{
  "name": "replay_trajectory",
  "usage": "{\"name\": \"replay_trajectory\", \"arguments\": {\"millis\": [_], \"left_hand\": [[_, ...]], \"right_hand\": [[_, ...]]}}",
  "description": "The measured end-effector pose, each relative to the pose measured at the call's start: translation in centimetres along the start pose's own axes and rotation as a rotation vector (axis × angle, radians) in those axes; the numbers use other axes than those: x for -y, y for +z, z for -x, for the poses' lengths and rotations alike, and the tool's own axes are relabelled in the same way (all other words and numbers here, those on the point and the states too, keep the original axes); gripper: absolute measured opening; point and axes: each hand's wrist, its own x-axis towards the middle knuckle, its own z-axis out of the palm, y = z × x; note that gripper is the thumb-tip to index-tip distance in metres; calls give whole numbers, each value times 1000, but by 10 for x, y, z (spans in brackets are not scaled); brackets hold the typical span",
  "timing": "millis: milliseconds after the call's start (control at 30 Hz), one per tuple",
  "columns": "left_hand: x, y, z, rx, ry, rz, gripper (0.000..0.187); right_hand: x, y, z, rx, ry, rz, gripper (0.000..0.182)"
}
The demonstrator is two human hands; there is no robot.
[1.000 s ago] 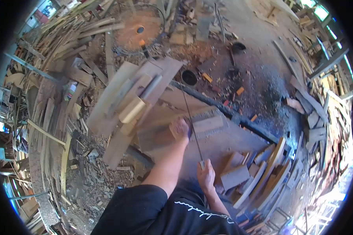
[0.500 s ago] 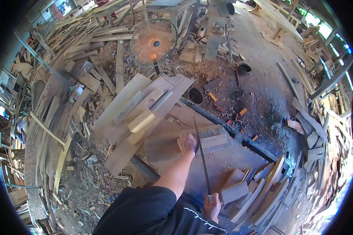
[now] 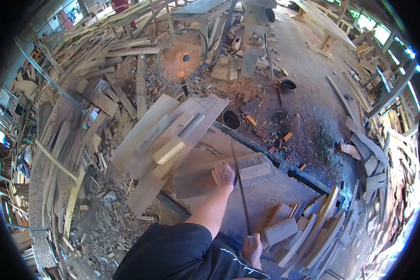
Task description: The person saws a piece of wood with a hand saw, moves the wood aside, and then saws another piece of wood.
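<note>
My left hand [image 3: 224, 174] lies on a wide wooden board [image 3: 191, 179] with its fingers pressed down on the top. The board rests on a dusty work surface [image 3: 294, 191]; a lighter wood strip [image 3: 255, 171] lies at its right end. My right hand [image 3: 252, 250], low in the view, is closed round the handle of a long thin blade [image 3: 241, 196]. The blade points up and away from me and crosses the board just right of my left hand. Whether it touches the wood I cannot tell.
Stacked planks [image 3: 170, 135] lie at the upper left of the work surface. Cut pieces [image 3: 281, 231] and curved slats stand at the lower right. Beyond are a round fan [image 3: 183, 57], a black bucket [image 3: 231, 119] and scattered scraps.
My left hand has shifted slightly on the board, and its fingers look a little more spread. The blade stays in my right hand, its tip slightly lower. The view has tilted a little.
</note>
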Motion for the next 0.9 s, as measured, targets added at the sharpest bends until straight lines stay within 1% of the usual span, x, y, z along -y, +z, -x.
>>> {"name": "replay_trajectory", "arguments": {"millis": [67, 100, 133, 167, 233, 300, 333, 367, 467, 500, 533, 567, 633, 667, 700, 733, 767, 833, 867, 900], "left_hand": [[6, 11, 2, 21, 57, -45, 24], [9, 19, 2, 21, 52, -52, 24], [11, 28, 2, -47, 59, -35, 24], [13, 35, 1, -120, 69, -18, 24], [13, 34, -1, -107, 67, -41, 24], [9, 26, 0, 41, -33, -36, 25], [11, 25, -2, 36, 9, -45, 25], [12, 23, 0, 34, 7, -49, 25], [1, 1, 1, -66, 28, -2, 21], [4, 2, 0, -61, 15, -6, 21], [6, 4, 1, -48, 44, 0, 22], [6, 5, 0, -40, 74, 10, 25], [2, 9, -1, -11, 75, -53, 22], [5, 18, -4, -118, 69, -43, 22], [3, 22, -7, -226, 65, -27, 22], [4, 26, -9, -276, 74, 2, 20], [7, 29, -8, -267, 76, 1, 20], [3, 13, -9, -201, 64, 20, 19], [-1, 2, -8, -179, 67, 5, 19], [-1, 3, -10, -186, 76, 11, 19]], "right_hand": [[-3, 5, -8, 31, 22, -4, 24], [-1, 11, -19, 48, 31, -16, 25], [2, 25, -37, 19, -21, -13, 26], [3, 39, -55, 22, -23, -20, 26], [6, 58, -80, -56, -117, 48, 24], [12, 49, -76, -58, -131, 1, 24], [17, 41, -71, -61, -142, -36, 23], [18, 30, -55, -58, -143, -40, 23], [-1, 8, -12, -40, -124, -72, 25], [-5, 5, -5, -29, -65, -36, 26], [-7, 3, 3, -21, 2, 1, 26], [-11, 6, -1, -15, 7, 5, 26], [-5, 17, -27, 13, 65, -57, 27], [-9, 23, -34, 7, 74, -58, 27], [-13, 27, -42, -21, 48, -37, 28], [-17, 26, -45, -43, 21, -14, 29], [-19, 22, -43, -42, 29, -11, 29], [-8, 8, -39, -54, -61, 19, 29], [-4, -2, -32, -66, -60, 15, 29], [0, -14, -22, -65, -66, 14, 29]]}}
